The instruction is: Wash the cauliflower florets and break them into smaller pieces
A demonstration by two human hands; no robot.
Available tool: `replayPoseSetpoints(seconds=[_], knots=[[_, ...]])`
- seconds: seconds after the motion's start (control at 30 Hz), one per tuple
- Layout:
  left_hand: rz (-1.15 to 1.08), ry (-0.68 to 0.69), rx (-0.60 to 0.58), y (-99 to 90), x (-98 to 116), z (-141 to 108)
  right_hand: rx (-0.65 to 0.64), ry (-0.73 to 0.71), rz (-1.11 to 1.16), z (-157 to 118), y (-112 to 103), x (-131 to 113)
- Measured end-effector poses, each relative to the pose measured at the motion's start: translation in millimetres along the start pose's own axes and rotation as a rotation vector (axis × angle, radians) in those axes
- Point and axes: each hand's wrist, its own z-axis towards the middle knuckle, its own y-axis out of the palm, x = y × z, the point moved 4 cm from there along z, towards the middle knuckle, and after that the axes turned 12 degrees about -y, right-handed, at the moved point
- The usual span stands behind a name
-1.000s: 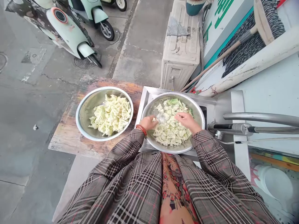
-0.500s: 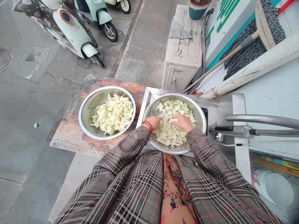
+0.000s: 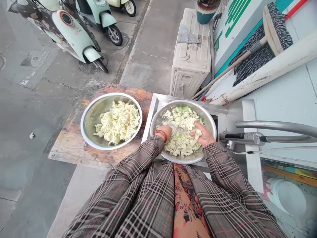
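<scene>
Cauliflower florets float in a metal bowl of water, with some green pieces at its far side. My right hand is closed around cauliflower florets, held just above the water at the bowl's right side. On the left side of the same bowl, my left hand reaches down to the water; its fingers are hidden under the hand and the surface. A second metal bowl, to the left, holds a pile of cauliflower florets.
The water bowl rests on a steel sink with a faucet on its right. A wooden board bears the left bowl. Beyond stand an outdoor air-conditioner unit, a mop and parked scooters.
My right hand has moved right and turned, lifting cauliflower florets above the water. My left hand has shifted slightly within the bowl. The view has moved a little.
</scene>
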Motion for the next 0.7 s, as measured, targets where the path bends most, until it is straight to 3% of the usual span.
replayPoseSetpoints(seconds=[0.13,0.23,0.3,0.37,0.47,0.7], knots=[[-0.172,0.012,0.030,-13.4,-18.2,-1.9,0.005,0.029,-0.004,-1.9,0.2,-4.6],[-0.731,0.064,0.004,-24.1,-38.1,-8.1,0.002,0.012,-0.061,-3.7,0.6,-10.8],[-1.198,0.130,-0.080,-28.2,-46.2,-15.0,0.010,-0.013,-0.120,-4.1,0.9,-13.3],[-1.492,0.181,-0.177,-30.3,-47.8,-23.2,0.011,-0.032,-0.183,-3.7,1.6,-13.8],[-1.682,0.200,-0.253,-33.1,-44.6,-34.6,0.001,-0.041,-0.230,-2.7,2.6,-12.7],[-1.840,0.312,-0.357,-38.5,-31.5,-50.5,-0.021,-0.022,-0.138,-3.0,15.2,-2.2]])
